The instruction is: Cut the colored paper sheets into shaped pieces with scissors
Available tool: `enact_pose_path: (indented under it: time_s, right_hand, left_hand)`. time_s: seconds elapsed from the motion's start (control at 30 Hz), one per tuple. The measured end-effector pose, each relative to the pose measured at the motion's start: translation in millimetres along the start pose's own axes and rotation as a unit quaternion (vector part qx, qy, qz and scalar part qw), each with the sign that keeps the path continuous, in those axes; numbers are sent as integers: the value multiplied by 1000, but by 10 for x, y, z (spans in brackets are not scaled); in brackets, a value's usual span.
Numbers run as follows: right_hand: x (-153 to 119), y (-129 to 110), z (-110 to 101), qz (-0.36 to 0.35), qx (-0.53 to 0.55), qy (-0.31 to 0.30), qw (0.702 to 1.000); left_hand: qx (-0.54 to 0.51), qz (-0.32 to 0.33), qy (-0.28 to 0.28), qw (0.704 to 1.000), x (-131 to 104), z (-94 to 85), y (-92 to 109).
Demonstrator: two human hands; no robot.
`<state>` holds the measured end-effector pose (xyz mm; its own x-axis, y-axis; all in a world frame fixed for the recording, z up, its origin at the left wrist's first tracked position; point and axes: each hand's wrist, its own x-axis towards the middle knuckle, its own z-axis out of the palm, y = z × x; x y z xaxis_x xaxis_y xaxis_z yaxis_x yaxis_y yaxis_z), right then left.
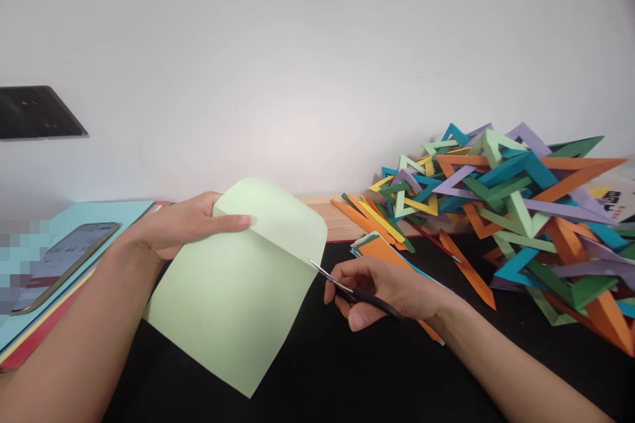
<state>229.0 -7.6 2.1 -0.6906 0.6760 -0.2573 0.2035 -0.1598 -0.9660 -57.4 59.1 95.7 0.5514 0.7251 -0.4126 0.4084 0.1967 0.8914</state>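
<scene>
A light green sheet of paper (233, 291) with a crease across its upper part is held up at the centre. My left hand (193, 225) grips its upper left edge, thumb on top and the other fingers hidden behind. My right hand (374, 291) is closed around the black handles of a pair of scissors (342, 287). The scissors point up and left, their tips over the sheet's right part near the end of the crease.
Interlocked coloured paper frames (520, 192) are heaped at the right. Paper strips (374, 218) and a stack of cut pieces (381, 248) lie beside them. At the left, a phone (69, 264) rests on coloured sheets (116, 210). A white wall (297, 66) stands behind.
</scene>
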Motion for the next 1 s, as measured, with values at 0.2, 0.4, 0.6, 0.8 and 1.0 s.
enact_pose_path:
  time_s: [0.2, 0.4, 0.6, 0.8, 1.0]
  right_hand:
    - [-5, 4, 1, -6, -5, 6, 1000]
    - [-5, 5, 1, -10, 3, -2, 1000]
    - [-11, -9, 12, -14, 17, -9, 1000]
    - [-7, -10, 12, -8, 17, -8, 1000]
    - [-9, -25, 20, -7, 19, -10, 1000]
  left_hand:
    - [6, 11, -14, 1000, -3, 9, -2]
    - [4, 7, -20, 1000, -7, 6, -3]
    - [-3, 7, -20, 1000, 28, -13, -26]
    - [1, 0, -21, 1000, 12, -17, -16]
    - [-4, -14, -25, 1000, 4, -2, 21]
